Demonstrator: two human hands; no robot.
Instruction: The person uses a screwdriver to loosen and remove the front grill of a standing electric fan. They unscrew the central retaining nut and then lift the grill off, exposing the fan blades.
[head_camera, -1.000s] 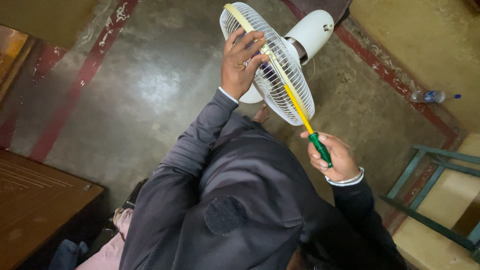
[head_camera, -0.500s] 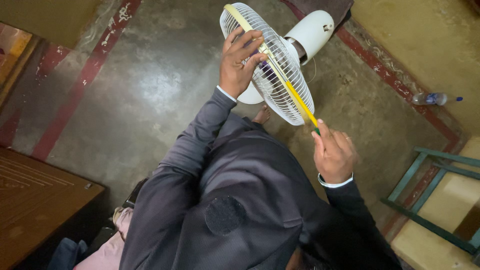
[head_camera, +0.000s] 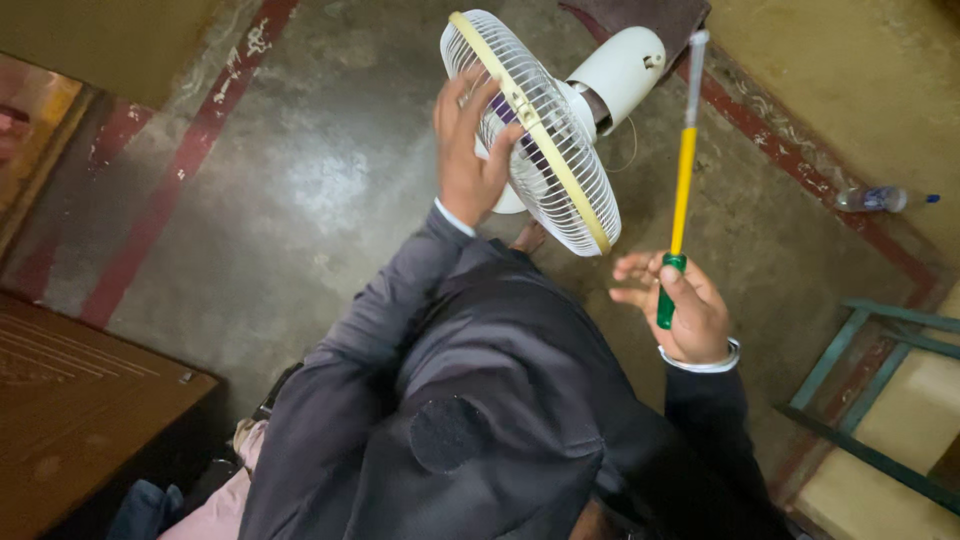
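Observation:
A white table fan with a wire cage and a yellowish rim is tilted in front of me, its white motor housing behind the cage. My left hand is pressed flat against the front of the cage. My right hand grips the green handle of a long screwdriver with a yellow shaft and a metal tip. The screwdriver stands nearly upright, to the right of the fan and apart from it. My dark sleeves and jacket fill the lower middle.
The floor is bare concrete with red painted stripes. A plastic water bottle lies at the right. A green metal frame stands at the lower right. A brown wooden surface sits at the lower left.
My right hand has drawn the screwdriver away from the fan's rim and swung it upright to the right. My left hand has stayed on the cage.

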